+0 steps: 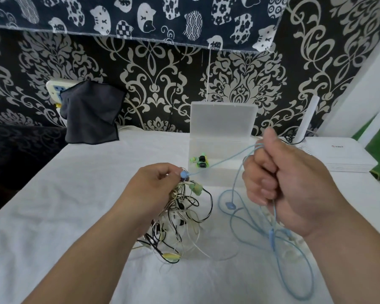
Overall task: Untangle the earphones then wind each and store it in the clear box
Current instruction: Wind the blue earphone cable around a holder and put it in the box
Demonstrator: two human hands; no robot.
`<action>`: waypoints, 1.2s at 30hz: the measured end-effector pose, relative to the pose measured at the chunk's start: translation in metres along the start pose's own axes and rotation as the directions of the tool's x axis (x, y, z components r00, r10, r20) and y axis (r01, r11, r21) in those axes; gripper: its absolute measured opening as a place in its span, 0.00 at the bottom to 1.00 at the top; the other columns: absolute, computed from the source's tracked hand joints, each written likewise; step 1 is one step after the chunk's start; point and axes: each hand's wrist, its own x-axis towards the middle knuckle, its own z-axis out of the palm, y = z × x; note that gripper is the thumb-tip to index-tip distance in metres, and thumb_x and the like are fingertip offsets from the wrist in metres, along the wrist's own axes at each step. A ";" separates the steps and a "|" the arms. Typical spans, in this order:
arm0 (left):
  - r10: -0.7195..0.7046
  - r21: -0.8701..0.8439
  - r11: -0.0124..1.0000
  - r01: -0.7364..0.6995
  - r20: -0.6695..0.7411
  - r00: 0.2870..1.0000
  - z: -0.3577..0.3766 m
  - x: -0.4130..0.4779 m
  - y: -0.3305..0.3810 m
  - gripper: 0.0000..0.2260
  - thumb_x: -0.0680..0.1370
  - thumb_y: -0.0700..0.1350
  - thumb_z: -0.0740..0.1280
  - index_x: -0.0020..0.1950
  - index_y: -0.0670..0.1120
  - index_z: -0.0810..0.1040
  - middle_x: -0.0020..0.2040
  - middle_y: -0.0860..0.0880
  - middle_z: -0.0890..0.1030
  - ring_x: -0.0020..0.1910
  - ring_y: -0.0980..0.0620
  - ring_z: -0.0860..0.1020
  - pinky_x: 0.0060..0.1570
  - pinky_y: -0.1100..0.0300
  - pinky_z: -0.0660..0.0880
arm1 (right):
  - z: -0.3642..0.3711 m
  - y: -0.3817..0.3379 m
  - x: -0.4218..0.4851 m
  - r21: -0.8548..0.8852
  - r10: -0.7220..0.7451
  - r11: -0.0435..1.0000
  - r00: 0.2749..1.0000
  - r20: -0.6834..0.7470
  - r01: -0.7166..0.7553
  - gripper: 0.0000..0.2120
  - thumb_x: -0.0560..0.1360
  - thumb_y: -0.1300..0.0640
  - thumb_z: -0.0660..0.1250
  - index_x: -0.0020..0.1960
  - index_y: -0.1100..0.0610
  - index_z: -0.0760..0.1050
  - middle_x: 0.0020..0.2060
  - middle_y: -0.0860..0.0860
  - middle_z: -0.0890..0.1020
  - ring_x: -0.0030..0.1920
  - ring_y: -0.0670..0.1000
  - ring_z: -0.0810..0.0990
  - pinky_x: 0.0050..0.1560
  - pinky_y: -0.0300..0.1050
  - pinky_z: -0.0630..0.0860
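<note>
As right grip (294,178) holds it, blue earphones (271,238), loosely looped

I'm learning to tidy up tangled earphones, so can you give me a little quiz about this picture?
1. True or false: the lid of the clear box is shut.
2. What colour is the cable that the right hand grips? A red, B light blue, C black.
3. The left hand pinches a blue earbud. What already lies inside the box?

Key: 1 false, the lid stands open. 2 B. 3 green and black earphones.
</note>
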 end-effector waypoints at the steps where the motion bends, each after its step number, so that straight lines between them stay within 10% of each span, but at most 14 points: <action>1: -0.027 -0.027 0.999 0.027 0.011 1.000 0.000 0.000 0.001 0.10 0.81 0.49 0.66 0.44 0.51 0.85 0.34 0.44 0.69 0.33 0.43 0.61 0.29 0.59 0.58 | -0.001 -0.002 0.001 0.041 0.010 0.999 1.000 -0.021 -0.009 0.22 0.74 0.42 0.61 0.29 0.54 0.61 0.22 0.51 0.60 0.23 0.49 0.56 0.22 0.41 0.59; 8: -0.254 -0.444 0.845 0.298 0.156 0.954 -0.003 0.000 0.007 0.17 0.65 0.43 0.76 0.51 0.37 0.85 0.39 0.44 0.80 0.41 0.45 0.76 0.46 0.50 0.75 | -0.013 0.006 0.010 0.004 0.053 0.999 0.969 -0.240 -0.054 0.19 0.82 0.51 0.60 0.34 0.56 0.70 0.24 0.50 0.62 0.23 0.48 0.56 0.23 0.40 0.54; 13: -0.298 -0.461 0.809 0.365 0.213 0.930 -0.004 -0.002 0.010 0.16 0.78 0.44 0.66 0.31 0.42 0.81 0.30 0.45 0.78 0.29 0.48 0.79 0.32 0.59 0.78 | -0.013 0.014 0.009 -0.265 0.116 0.949 0.972 -0.202 -0.169 0.14 0.82 0.58 0.60 0.39 0.60 0.76 0.24 0.51 0.62 0.24 0.48 0.55 0.27 0.42 0.51; 19: -0.299 -0.307 0.911 0.274 -0.037 0.953 -0.007 0.000 0.009 0.22 0.76 0.61 0.68 0.42 0.41 0.77 0.39 0.46 0.77 0.33 0.47 0.75 0.38 0.57 0.73 | -0.010 0.013 0.005 -0.282 0.141 0.944 0.982 -0.125 -0.172 0.14 0.82 0.56 0.60 0.40 0.59 0.75 0.24 0.51 0.63 0.23 0.48 0.56 0.25 0.39 0.53; 24: -0.042 0.277 0.954 0.112 -0.244 0.969 -0.011 0.005 0.005 0.25 0.80 0.63 0.59 0.34 0.44 0.64 0.28 0.47 0.67 0.26 0.49 0.64 0.30 0.58 0.62 | -0.012 -0.004 0.001 -0.112 0.088 0.989 0.992 -0.094 -0.099 0.15 0.80 0.52 0.62 0.40 0.58 0.78 0.22 0.51 0.62 0.19 0.47 0.56 0.23 0.37 0.55; 30: 0.229 0.855 0.508 0.108 -0.254 0.940 -0.017 0.006 -0.005 0.11 0.74 0.54 0.71 0.42 0.49 0.74 0.40 0.51 0.77 0.42 0.49 0.76 0.37 0.57 0.70 | -0.022 -0.002 -0.006 -0.356 0.199 0.914 0.980 -0.020 -0.193 0.14 0.81 0.58 0.62 0.44 0.64 0.82 0.24 0.53 0.62 0.22 0.48 0.56 0.23 0.38 0.54; 32: 0.347 0.906 0.424 -0.004 -0.158 0.924 -0.010 0.005 -0.008 0.12 0.73 0.49 0.73 0.54 0.51 0.77 0.53 0.51 0.77 0.54 0.47 0.74 0.51 0.53 0.73 | -0.025 0.003 -0.007 -0.430 0.232 0.879 0.973 0.002 -0.208 0.12 0.81 0.59 0.62 0.46 0.65 0.82 0.25 0.52 0.63 0.24 0.48 0.57 0.24 0.40 0.55; 36: 0.522 0.526 0.687 -0.501 0.122 0.844 0.020 -0.014 0.016 0.30 0.71 0.42 0.74 0.71 0.57 0.71 0.66 0.61 0.73 0.63 0.66 0.71 0.63 0.74 0.64 | -0.027 0.014 -0.012 -0.503 0.270 0.834 0.963 0.011 -0.228 0.13 0.81 0.59 0.63 0.42 0.59 0.83 0.25 0.50 0.65 0.25 0.47 0.58 0.28 0.43 0.53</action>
